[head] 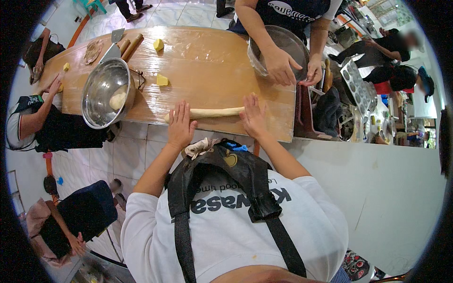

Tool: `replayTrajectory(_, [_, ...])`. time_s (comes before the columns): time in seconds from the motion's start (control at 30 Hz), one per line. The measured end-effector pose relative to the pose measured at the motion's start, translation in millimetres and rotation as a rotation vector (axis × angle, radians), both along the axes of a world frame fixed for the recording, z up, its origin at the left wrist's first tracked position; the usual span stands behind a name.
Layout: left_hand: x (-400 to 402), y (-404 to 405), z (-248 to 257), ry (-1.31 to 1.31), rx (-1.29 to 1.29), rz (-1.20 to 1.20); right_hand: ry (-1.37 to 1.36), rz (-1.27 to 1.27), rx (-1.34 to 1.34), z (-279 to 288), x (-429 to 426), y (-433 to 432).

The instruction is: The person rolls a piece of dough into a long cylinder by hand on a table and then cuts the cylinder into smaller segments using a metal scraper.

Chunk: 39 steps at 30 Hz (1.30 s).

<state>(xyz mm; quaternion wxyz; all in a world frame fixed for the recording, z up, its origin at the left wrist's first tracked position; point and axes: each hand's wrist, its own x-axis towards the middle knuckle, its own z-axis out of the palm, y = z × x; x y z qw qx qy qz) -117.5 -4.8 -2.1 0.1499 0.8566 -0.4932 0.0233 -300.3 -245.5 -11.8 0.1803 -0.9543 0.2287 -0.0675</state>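
Note:
A long pale rope of dough (216, 113) lies along the near edge of a wooden table (208, 63) covered in clear plastic film. Flat on its left end rests my left hand (180, 123), palm down, with the thumb spread. My right hand (253, 118) lies on the other end in the same way, fingers extended. Neither hand grips the dough, and both palms hide parts of it. Left of my left hand, a tilted stainless steel bowl (92, 88) holds a lump of dough (118, 98). Beyond the rope sits a yellow block (162, 80), with another yellow block (158, 45) farther back.
Rolling pins (131, 47) and a metal turner (115, 41) lie behind the bowl. Across the table, a co-worker's hands (283, 67) are at a large round container (260, 58). A reddish-brown bin (305, 116) and a muffin tin (355, 85) stand right. Other people work at left.

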Motion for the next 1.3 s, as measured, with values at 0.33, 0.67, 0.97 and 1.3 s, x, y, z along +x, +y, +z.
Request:
replayTrajectory(0.33, [44,-41,-17,-0.099,0.049,0.045,0.239,0.269,-0.167,10,131,39])
replayTrajectory(0.67, [49,10,-16,-0.058,0.039,-0.105,0.275,0.212,-0.241,2,91,24])
replayTrajectory(0.97, [43,20,-11,0.051,-0.056,0.136,0.037,0.161,-0.191,-10,86,57])
replayTrajectory(1.3, [92,-30,-19,-0.109,-0.071,0.0,0.134,0.064,-0.234,1,177,42])
